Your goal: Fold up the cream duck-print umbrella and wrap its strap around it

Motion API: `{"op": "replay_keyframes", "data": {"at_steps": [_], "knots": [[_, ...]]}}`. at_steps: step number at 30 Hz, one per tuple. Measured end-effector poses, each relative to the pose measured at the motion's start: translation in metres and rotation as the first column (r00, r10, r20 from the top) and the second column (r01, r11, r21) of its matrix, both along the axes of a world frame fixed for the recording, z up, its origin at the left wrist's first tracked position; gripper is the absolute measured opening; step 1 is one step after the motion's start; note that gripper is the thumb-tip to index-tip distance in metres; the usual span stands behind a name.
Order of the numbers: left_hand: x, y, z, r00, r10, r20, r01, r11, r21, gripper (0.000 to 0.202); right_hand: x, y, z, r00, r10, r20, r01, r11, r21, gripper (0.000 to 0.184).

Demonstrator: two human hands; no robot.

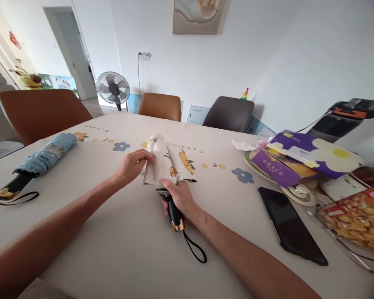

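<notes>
A cream folding umbrella [159, 160] with duck prints lies at the middle of the table, its black and gold handle [175, 214] toward me and a black wrist loop hanging from the end. My right hand [183, 196] is closed around the umbrella just above the handle, thumb on the fabric. On the left edge of the canopy, my left hand [134, 166] pinches the cloth between thumb and fingers. One panel of the fabric spreads out to the right of the rolled part. A folded blue umbrella [50, 153] with a black handle rests at the far left.
A black phone [291, 224] lies at the right. Beyond it are purple boxes [276, 166], a plate and a snack package [358, 216]. Chairs [160, 106] line the far table edge. A fan [113, 88] stands behind, left of the middle chair.
</notes>
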State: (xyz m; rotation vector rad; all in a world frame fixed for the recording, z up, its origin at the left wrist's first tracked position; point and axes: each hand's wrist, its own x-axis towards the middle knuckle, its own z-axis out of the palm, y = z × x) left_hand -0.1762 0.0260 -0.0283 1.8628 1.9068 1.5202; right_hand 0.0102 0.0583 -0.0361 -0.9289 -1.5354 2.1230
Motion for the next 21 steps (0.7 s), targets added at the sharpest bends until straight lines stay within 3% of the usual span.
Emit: {"op": "replay_keyframes", "data": {"at_steps": [5,7,9,11,14,17,21], "knots": [[0.008,-0.003,0.005,0.968,0.101,-0.232,-0.08,0.992,0.097,0.031,-0.001,-0.005,-0.001,0.999,-0.027,0.027,0.026,0.998,0.063,0.022],[0.011,-0.003,0.006,0.963,0.165,-0.212,-0.155,0.986,0.064,0.039,-0.001,-0.006,-0.003,0.999,-0.013,0.033,0.01,0.998,0.065,0.022],[0.013,-0.003,0.006,0.954,0.292,-0.064,-0.294,0.956,-0.02,0.045,-0.001,-0.007,-0.005,0.999,-0.009,0.046,0.005,0.998,0.07,0.024],[0.015,-0.002,0.006,0.901,0.409,0.148,-0.389,0.91,-0.146,0.046,-0.001,-0.007,-0.006,0.998,-0.025,0.062,0.02,0.997,0.08,0.024],[0.017,-0.002,0.007,0.823,0.415,0.389,-0.302,0.898,-0.32,0.04,-0.001,-0.007,-0.006,0.996,-0.062,0.06,0.057,0.994,0.093,0.024],[0.022,-0.002,0.007,0.796,0.347,0.496,-0.167,0.914,-0.37,0.034,-0.001,-0.008,-0.004,0.996,-0.069,0.049,0.064,0.994,0.091,0.024],[0.027,0.0,0.0,0.711,0.384,0.589,-0.215,0.916,-0.338,0.029,-0.002,-0.008,-0.003,0.998,-0.052,0.043,0.048,0.995,0.084,0.025]]}}
